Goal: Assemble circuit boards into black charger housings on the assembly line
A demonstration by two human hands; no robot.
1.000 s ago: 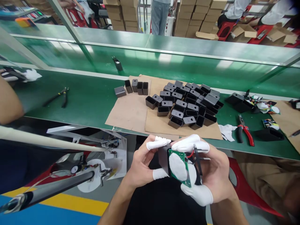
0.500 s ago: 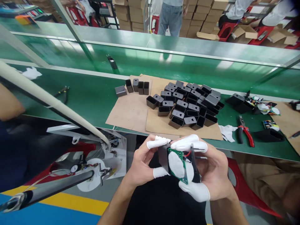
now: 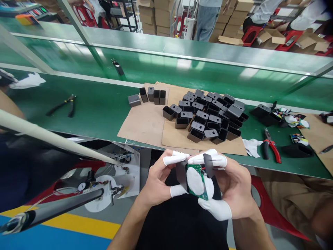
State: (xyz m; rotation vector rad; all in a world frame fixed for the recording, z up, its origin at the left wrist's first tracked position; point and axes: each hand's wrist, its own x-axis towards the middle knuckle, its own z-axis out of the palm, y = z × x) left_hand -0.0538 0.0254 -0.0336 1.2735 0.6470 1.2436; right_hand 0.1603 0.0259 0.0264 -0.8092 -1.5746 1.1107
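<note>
My left hand (image 3: 161,177), with white finger cots on its fingertips, grips a black plastic housing (image 3: 181,175) from its top and bottom. A green circuit board (image 3: 190,193) with white pads (image 3: 195,181) on it sticks out of the housing's right side. Around the board's outer end curls my right hand (image 3: 229,187), also in white finger cots, its thumb under the board's lower edge. A black end cap with metal pins (image 3: 208,165) sits by the right fingers, tilted, with a red wire behind it. How deep the board lies inside the housing is hidden.
Many black housings (image 3: 203,116) stand on cardboard (image 3: 145,123) on the green bench. Red-handled pliers (image 3: 271,146), a white cloth (image 3: 252,147) and opened units (image 3: 265,113) lie right. Black pliers (image 3: 68,104) lie left, near a co-worker's arm. A plugged unit (image 3: 118,67) rests on the far strip.
The end cap has swung up and left, away from the board's end, and the right hand has shifted slightly left. At far left, a co-worker's arm has moved, showing more of the black pliers.
</note>
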